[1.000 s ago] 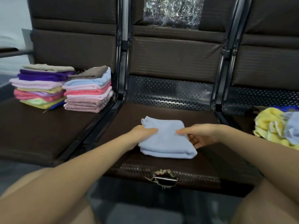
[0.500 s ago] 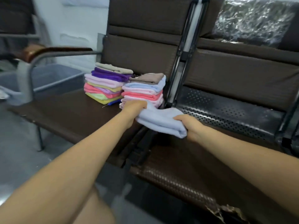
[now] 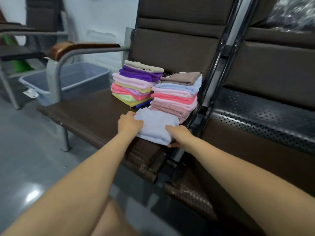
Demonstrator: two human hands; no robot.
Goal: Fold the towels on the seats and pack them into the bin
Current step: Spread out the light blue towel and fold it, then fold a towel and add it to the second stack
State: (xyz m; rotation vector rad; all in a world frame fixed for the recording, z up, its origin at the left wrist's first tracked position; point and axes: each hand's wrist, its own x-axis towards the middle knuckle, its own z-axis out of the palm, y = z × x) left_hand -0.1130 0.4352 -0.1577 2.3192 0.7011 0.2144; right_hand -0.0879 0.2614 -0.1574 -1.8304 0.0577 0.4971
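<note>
A folded light blue towel (image 3: pixel 156 127) is at the front right of the left seat (image 3: pixel 88 114), just in front of two stacks of folded towels. My left hand (image 3: pixel 130 124) grips its left edge. My right hand (image 3: pixel 179 135) grips its right edge, fingers under the fold. The taller stack (image 3: pixel 134 86) has a beige and a purple towel on top. The nearer stack (image 3: pixel 177 92) has a brown towel on top. A grey bin (image 3: pixel 71 82) stands on the floor beyond the armrest, left of the seat.
A metal armrest (image 3: pixel 81 48) with a brown pad rises at the left seat's far side. The middle seat (image 3: pixel 255 150) lies to the right, with black frame bars (image 3: pixel 219 65) between the seats. Grey floor (image 3: pixel 25 150) stretches left.
Both hands carried the folded blue towel from the middle seat leftward to the left seat, in front of the stacks. The view swung left and the bin came into sight.
</note>
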